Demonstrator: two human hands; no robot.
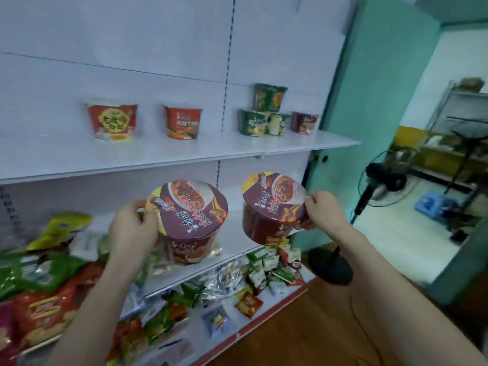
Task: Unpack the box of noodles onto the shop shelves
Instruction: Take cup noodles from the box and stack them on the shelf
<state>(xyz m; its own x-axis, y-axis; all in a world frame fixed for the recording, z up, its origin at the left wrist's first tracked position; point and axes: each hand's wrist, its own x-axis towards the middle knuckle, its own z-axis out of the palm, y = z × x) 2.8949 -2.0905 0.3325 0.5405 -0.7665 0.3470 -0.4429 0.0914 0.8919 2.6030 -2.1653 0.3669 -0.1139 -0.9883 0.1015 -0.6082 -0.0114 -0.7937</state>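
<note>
So, each hand held one noodle bowl. The left hand (132, 228) had its fingers curled round the side of the left bowl (190, 207), just under the rim. The right hand (323, 211) gripped the right bowl (272, 204) with the thumb on the lid's edge and fingers wrapped under its side. Both bowls were up in the air, in front of the gap between the top shelf (184, 157) and the middle shelf (231, 244), not set down yet. One bowl in each hand likely meant two could go up in one trip. On the top shelf stood red cups (112, 121), green cups (261, 122) and a purple cup (303, 122), grouped by kind. I think the dark bowls belonged beside the purple one. The box was not in sight.
</note>
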